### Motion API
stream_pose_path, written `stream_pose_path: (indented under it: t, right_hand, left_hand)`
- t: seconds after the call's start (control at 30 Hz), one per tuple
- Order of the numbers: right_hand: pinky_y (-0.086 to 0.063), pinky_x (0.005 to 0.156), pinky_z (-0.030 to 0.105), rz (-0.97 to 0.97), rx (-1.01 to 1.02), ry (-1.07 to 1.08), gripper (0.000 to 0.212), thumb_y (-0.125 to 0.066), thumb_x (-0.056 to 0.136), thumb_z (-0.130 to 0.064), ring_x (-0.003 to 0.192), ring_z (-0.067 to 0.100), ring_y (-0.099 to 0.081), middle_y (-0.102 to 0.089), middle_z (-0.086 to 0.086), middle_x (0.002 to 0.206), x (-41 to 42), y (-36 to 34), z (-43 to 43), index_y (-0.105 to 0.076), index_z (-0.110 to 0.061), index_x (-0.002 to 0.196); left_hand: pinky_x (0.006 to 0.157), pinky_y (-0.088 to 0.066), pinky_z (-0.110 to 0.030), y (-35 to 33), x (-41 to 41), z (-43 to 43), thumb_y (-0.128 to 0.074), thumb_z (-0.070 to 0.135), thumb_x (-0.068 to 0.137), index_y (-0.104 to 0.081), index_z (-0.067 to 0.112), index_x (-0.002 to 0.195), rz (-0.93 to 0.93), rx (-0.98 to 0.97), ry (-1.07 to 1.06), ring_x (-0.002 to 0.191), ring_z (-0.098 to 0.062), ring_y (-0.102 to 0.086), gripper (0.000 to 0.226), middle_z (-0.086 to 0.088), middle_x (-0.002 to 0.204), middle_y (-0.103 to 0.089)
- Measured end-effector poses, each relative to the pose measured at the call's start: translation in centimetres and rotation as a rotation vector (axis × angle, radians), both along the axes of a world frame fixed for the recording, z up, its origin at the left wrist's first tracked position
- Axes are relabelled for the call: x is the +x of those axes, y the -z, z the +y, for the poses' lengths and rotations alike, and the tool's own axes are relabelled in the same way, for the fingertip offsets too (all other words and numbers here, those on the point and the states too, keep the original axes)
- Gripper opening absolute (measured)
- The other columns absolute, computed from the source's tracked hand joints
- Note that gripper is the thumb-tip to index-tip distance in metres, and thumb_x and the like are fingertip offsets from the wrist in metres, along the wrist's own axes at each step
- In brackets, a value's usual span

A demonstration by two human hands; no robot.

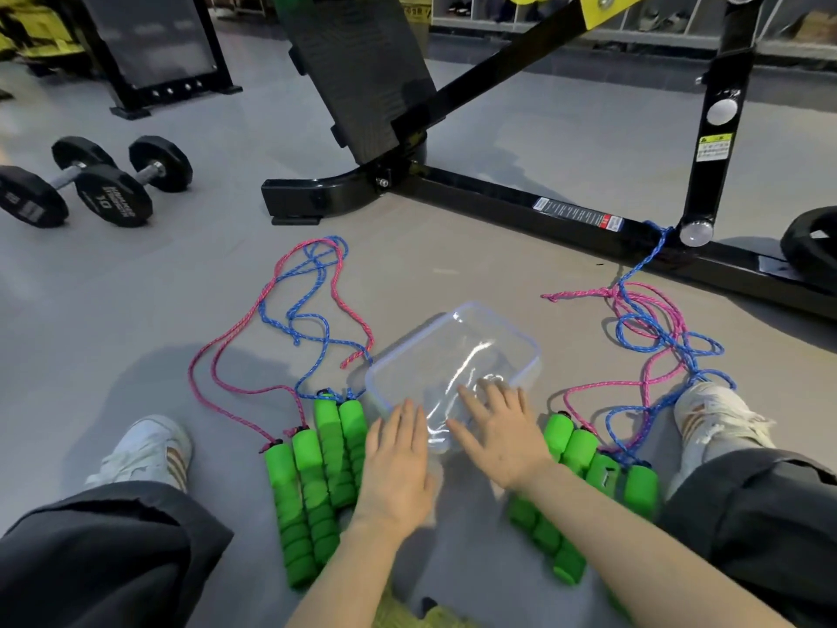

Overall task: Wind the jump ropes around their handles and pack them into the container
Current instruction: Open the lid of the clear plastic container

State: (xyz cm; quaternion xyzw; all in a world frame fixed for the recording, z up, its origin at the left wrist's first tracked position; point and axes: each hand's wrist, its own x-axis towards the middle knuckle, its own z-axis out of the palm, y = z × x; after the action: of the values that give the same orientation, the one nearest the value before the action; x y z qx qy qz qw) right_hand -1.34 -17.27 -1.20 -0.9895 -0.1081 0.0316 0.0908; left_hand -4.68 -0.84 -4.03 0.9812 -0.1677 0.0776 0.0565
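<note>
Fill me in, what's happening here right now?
A person seated on a gym floor has the left hand and right hand lying flat on the near end of an empty clear container. Green handles lie in a group on each side of it, their pink and blue ropes loose on the floor, none wound.

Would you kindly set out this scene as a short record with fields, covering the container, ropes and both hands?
container: clear plastic rectangular box, on grey floor, no rope inside
left set: four left-side green foam handles; left-side pink and blue ropes loose, unwound
right set: four right-side green foam handles; right-side pink and blue ropes tangled, unwound
left hand: open, fingers straight, at the box's near corner
right hand: open, over the box's near edge
progress: nothing wound or packed
</note>
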Motion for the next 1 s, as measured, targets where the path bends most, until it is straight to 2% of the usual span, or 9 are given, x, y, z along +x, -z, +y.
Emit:
stream_pose_path:
  t: [0.07, 0.13, 0.2, 0.3, 0.47, 0.6, 0.67, 0.83, 1.0]
  right_hand:
    - [0.008, 0.116, 0.043, 0.118, -0.039, -0.026, 0.105, 0.014, 0.061, -0.081, 0.145, 0.023, 0.004, -0.003, -0.001, 0.158, 0.9, -0.2, -1.9, -0.008, -0.029, 0.15]
    - [0.014, 0.114, 0.042, 0.144, -0.1, -0.087, 0.107, 0.024, 0.057, -0.081, 0.145, 0.024, 0.012, 0.007, -0.002, 0.158, 1.6, -0.8, -3.4, 0.002, -0.031, 0.149]
    - [0.002, 0.116, 0.043, 0.072, -0.158, -0.129, 0.096, 0.024, 0.07, -0.071, 0.144, 0.032, -0.006, -0.005, 0.007, 0.158, 1.6, -1.1, -4.3, -0.006, -0.026, 0.15]
    - [-0.036, 0.097, 0.04, -0.144, -0.175, -0.297, 0.05, -0.021, 0.095, -0.04, 0.103, 0.035, -0.058, -0.056, 0.018, 0.125, 0.5, -1.0, -4.1, -0.044, -0.015, 0.132]
    - [-0.05, 0.09, 0.038, -0.157, -0.168, -0.445, 0.058, -0.041, 0.082, -0.054, 0.107, 0.032, -0.06, -0.059, 0.015, 0.124, -1.2, 0.7, -3.2, -0.049, -0.021, 0.129]
    - [-0.05, 0.092, 0.042, -0.257, -0.264, -0.442, 0.068, -0.076, 0.061, -0.039, 0.105, 0.031, -0.063, -0.062, 0.017, 0.121, -0.1, 1.2, -3.2, -0.049, -0.019, 0.12]
    - [-0.049, 0.091, 0.04, -0.323, -0.29, -0.458, 0.072, -0.086, 0.052, -0.027, 0.095, 0.029, -0.066, -0.067, 0.015, 0.111, 0.0, 1.5, -2.8, -0.047, -0.015, 0.111]
    - [-0.049, 0.064, 0.03, -0.544, -0.369, -0.511, 0.058, -0.08, 0.054, -0.017, 0.071, 0.022, -0.059, -0.065, 0.005, 0.09, -0.4, 1.6, -2.8, -0.048, -0.01, 0.101]
    - [-0.045, 0.052, 0.028, -0.62, -0.417, -0.534, 0.043, -0.075, 0.056, -0.016, 0.059, 0.021, -0.052, -0.056, 0.002, 0.074, 0.4, 1.8, -2.2, -0.042, -0.014, 0.083]
  left_hand:
    - [0.096, -0.037, -0.041, 0.2, -0.2, -0.2, -0.063, 0.027, 0.054, -0.066, 0.002, 0.118, -0.066, -0.02, 0.087, 0.109, -0.024, -0.062, 0.069, -0.012, 0.122, -0.064]
    - [0.096, -0.033, -0.036, 0.3, -0.3, -0.4, -0.073, 0.024, 0.051, -0.065, 0.004, 0.12, -0.108, -0.031, 0.181, 0.111, -0.019, -0.055, 0.072, -0.008, 0.123, -0.064]
    - [0.098, -0.032, -0.036, 0.2, -0.1, -0.2, -0.084, 0.021, 0.048, -0.063, 0.006, 0.122, -0.137, -0.062, 0.195, 0.114, -0.017, -0.048, 0.079, -0.007, 0.124, -0.064]
    - [0.1, -0.03, -0.042, 0.3, 1.1, 1.5, -0.093, 0.027, 0.042, -0.052, 0.01, 0.125, -0.12, -0.058, 0.12, 0.119, -0.022, -0.051, 0.095, -0.01, 0.125, -0.063]
    - [0.095, -0.036, -0.04, 1.1, 1.9, 2.4, -0.094, 0.03, 0.044, -0.061, 0.011, 0.118, -0.201, -0.004, 0.086, 0.101, -0.026, -0.067, 0.083, -0.012, 0.113, -0.069]
    - [0.09, -0.035, -0.038, 1.7, 0.5, 1.1, -0.063, 0.023, 0.073, -0.052, 0.013, 0.117, -0.377, -0.002, 0.118, 0.098, -0.026, -0.06, 0.047, -0.01, 0.11, -0.069]
    - [0.085, -0.035, -0.037, 1.9, -0.1, 0.8, -0.077, 0.018, 0.066, -0.049, 0.014, 0.117, -0.378, -0.009, 0.144, 0.097, -0.024, -0.05, 0.059, -0.009, 0.111, -0.068]
    - [0.079, -0.034, -0.035, 1.7, 0.6, 0.5, -0.09, 0.019, 0.055, -0.051, 0.017, 0.113, -0.363, -0.042, 0.16, 0.089, -0.02, -0.046, 0.069, -0.003, 0.101, -0.063]
    - [0.102, -0.031, -0.037, 1.7, 1.9, 0.8, -0.052, 0.025, 0.077, -0.048, 0.014, 0.114, -0.388, -0.045, 0.194, 0.113, -0.02, -0.055, 0.039, -0.006, 0.112, -0.068]
